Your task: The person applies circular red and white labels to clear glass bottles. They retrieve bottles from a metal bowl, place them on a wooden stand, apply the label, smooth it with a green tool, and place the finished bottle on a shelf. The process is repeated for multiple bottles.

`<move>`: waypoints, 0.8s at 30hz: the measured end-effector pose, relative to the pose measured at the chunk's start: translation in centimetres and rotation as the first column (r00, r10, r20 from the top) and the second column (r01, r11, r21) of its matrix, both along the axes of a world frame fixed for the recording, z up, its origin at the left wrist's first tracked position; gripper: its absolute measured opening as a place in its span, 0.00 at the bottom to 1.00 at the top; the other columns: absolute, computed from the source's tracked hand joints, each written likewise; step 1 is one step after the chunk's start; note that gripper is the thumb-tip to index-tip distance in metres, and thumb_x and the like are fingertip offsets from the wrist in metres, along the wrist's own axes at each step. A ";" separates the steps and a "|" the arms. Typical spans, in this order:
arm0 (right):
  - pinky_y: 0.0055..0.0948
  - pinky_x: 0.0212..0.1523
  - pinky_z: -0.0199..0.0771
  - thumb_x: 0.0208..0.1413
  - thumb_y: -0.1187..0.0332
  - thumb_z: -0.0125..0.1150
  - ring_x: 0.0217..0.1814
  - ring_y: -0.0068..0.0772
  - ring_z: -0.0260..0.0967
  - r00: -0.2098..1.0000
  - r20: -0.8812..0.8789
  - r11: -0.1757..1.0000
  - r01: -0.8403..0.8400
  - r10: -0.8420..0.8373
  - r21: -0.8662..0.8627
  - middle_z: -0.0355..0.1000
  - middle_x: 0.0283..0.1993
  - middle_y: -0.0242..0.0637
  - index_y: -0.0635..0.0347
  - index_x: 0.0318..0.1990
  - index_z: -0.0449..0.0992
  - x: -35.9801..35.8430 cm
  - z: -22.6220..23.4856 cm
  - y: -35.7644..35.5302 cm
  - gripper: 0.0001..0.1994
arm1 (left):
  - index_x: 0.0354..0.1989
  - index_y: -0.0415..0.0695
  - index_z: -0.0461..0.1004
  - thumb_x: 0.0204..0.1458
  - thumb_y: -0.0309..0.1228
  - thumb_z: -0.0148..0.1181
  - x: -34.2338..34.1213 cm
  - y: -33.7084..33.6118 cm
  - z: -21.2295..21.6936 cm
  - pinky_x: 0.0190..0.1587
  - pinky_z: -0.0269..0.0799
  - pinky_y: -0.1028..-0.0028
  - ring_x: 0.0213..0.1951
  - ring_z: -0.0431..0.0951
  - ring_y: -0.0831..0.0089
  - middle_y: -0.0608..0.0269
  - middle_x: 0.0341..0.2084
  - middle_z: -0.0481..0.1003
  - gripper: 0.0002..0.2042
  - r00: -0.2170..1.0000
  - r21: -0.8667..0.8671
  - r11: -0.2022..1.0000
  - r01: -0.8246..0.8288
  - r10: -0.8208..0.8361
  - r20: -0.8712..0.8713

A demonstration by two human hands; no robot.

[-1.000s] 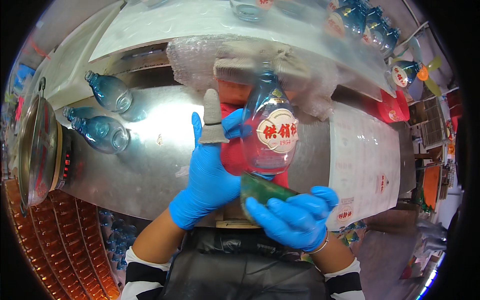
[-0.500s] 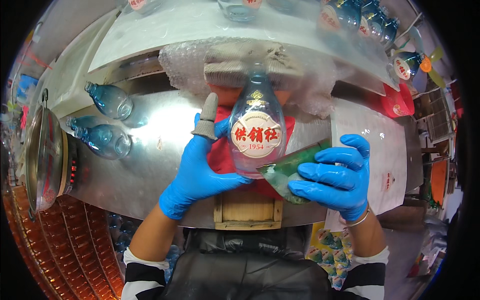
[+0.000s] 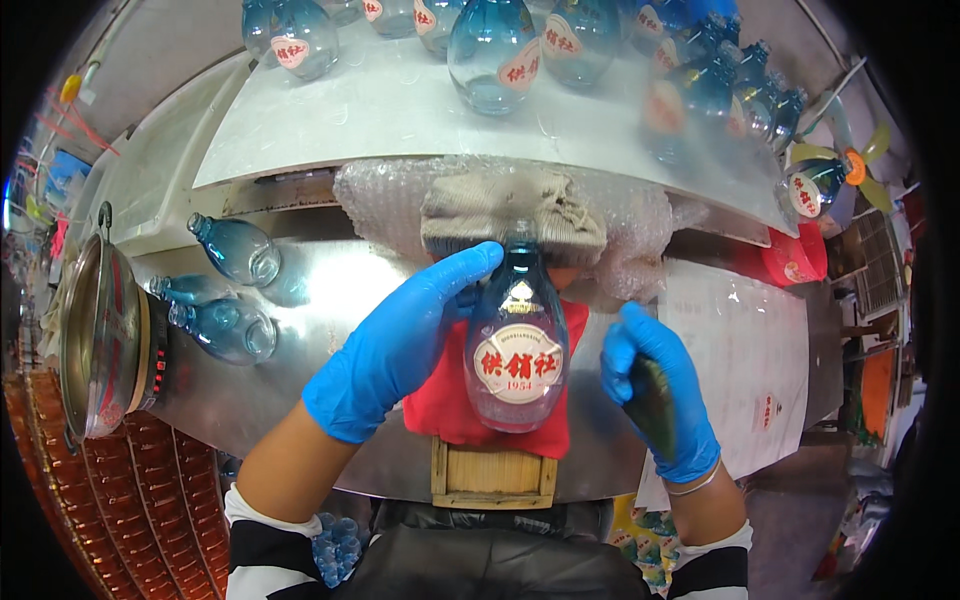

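A blue-tinted glass bottle (image 3: 519,300) with a round cream label and red lettering lies, neck away from me, on a red cloth (image 3: 425,412). My left hand (image 3: 395,335), in a blue glove, is closed on it near the neck; its thumb reaches the neck and its other fingers are largely hidden. To the right, my gloved right hand (image 3: 678,385) is apart from the bottle. It is closed on a dark green flat scraper (image 3: 652,410), seen nearly edge-on.
Beyond the bottle's neck sits a grey knitted pad (image 3: 510,205) on bubble wrap (image 3: 385,205). Unlabelled blue bottles (image 3: 235,250) lie at left beside a metal pan (image 3: 100,335). Labelled bottles (image 3: 495,60) stand on the white board (image 3: 330,125). A label sheet (image 3: 740,350) lies at right.
My left hand has moved up to the bottle's neck. My right hand has drawn the scraper away from the bottle and turned it. The view has tilted, showing more of the bottles at the back.
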State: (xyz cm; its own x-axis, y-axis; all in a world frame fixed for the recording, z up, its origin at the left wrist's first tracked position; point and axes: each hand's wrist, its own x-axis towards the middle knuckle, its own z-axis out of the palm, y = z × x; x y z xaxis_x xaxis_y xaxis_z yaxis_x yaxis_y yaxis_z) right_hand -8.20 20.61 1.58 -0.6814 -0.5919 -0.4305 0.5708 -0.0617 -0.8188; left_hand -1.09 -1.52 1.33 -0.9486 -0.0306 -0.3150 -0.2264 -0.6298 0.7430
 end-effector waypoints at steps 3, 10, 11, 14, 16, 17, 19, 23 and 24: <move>0.19 0.30 0.63 0.54 0.60 0.57 0.26 0.17 0.62 0.992 -0.092 0.971 -0.068 0.091 0.229 0.69 0.26 0.30 0.60 0.28 0.73 -0.6 2.6 -2.8 0.12 | 0.48 0.36 0.69 0.57 0.39 0.47 0.2 0.1 0.2 0.50 0.67 0.70 0.42 0.73 0.70 0.57 0.40 0.74 0.18 0.997 0.026 0.999 0.026 -0.028 0.070; 0.14 0.25 0.58 0.47 0.66 0.67 0.24 0.11 0.58 0.900 -0.261 0.901 -0.247 0.350 0.358 0.68 0.22 0.26 0.61 0.27 0.74 -1.7 3.7 -4.1 0.09 | 0.40 0.37 0.74 0.52 0.34 0.58 -0.7 0.4 1.3 0.40 0.73 0.75 0.35 0.77 0.73 0.57 0.34 0.77 0.13 0.977 0.061 0.994 0.093 -0.103 0.186; 0.14 0.24 0.58 0.45 0.67 0.68 0.23 0.10 0.57 0.905 -0.256 0.911 -0.249 0.339 0.328 0.67 0.21 0.25 0.60 0.26 0.73 -1.4 3.5 -4.3 0.09 | 0.40 0.36 0.74 0.51 0.35 0.58 -0.7 0.6 1.4 0.39 0.73 0.75 0.35 0.77 0.73 0.57 0.34 0.77 0.14 0.973 0.038 0.998 0.058 -0.065 0.220; 0.14 0.24 0.59 0.44 0.68 0.69 0.23 0.10 0.58 0.862 -0.315 0.891 -0.278 0.396 0.359 0.67 0.21 0.25 0.60 0.25 0.73 -1.2 3.0 -4.2 0.10 | 0.40 0.35 0.74 0.51 0.35 0.60 -0.6 0.9 2.1 0.38 0.74 0.76 0.35 0.77 0.73 0.56 0.33 0.77 0.15 0.956 -0.041 0.999 -0.001 0.013 0.293; 0.14 0.24 0.59 0.43 0.69 0.70 0.22 0.10 0.57 0.867 -0.320 0.898 -0.266 0.382 0.351 0.67 0.21 0.25 0.60 0.25 0.73 -1.0 2.9 -4.4 0.10 | 0.40 0.35 0.74 0.50 0.35 0.61 -0.6 0.9 2.0 0.38 0.74 0.76 0.35 0.77 0.74 0.56 0.33 0.77 0.16 0.951 -0.085 0.996 -0.004 0.030 0.309; 0.14 0.24 0.59 0.44 0.68 0.69 0.23 0.10 0.57 0.866 -0.325 0.898 -0.263 0.381 0.352 0.67 0.21 0.25 0.60 0.25 0.73 -0.9 2.8 -4.4 0.10 | 0.41 0.35 0.74 0.50 0.36 0.60 -0.6 0.9 2.2 0.38 0.74 0.76 0.34 0.77 0.74 0.57 0.33 0.77 0.16 0.950 -0.126 0.992 0.002 0.037 0.311; 0.14 0.25 0.59 0.45 0.67 0.68 0.24 0.10 0.58 0.861 -0.334 0.898 -0.260 0.382 0.356 0.67 0.22 0.24 0.60 0.26 0.73 -1.0 2.9 -4.5 0.09 | 0.41 0.35 0.74 0.51 0.37 0.59 -0.8 0.9 2.8 0.37 0.74 0.76 0.34 0.77 0.74 0.57 0.34 0.77 0.17 0.948 -0.206 0.979 0.011 0.056 0.315; 0.16 0.29 0.60 0.49 0.66 0.64 0.27 0.12 0.59 0.923 -0.235 0.908 -0.208 0.305 0.364 0.67 0.26 0.24 0.60 0.29 0.74 -1.7 3.4 -4.2 0.08 | 0.42 0.35 0.73 0.55 0.39 0.53 -0.2 0.4 1.9 0.42 0.71 0.75 0.37 0.75 0.74 0.58 0.35 0.76 0.17 0.969 -0.150 0.986 0.070 -0.032 0.243; 0.16 0.30 0.61 0.49 0.67 0.63 0.28 0.13 0.60 0.931 -0.213 0.910 -0.207 0.296 0.360 0.67 0.26 0.25 0.61 0.29 0.74 -2.1 3.4 -4.1 0.08 | 0.42 0.35 0.73 0.55 0.39 0.52 0.0 0.4 1.7 0.43 0.71 0.75 0.38 0.75 0.74 0.58 0.36 0.75 0.17 0.979 -0.132 0.989 0.073 -0.046 0.198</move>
State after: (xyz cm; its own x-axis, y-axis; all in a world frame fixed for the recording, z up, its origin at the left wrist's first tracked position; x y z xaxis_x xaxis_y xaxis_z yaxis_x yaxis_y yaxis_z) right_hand -10.31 16.54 5.02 -0.6411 -0.6153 -0.4588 0.2983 0.3510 -0.8876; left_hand -1.12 -1.12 3.07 -0.8715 -0.0317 -0.4893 -0.4083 -0.5058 0.7600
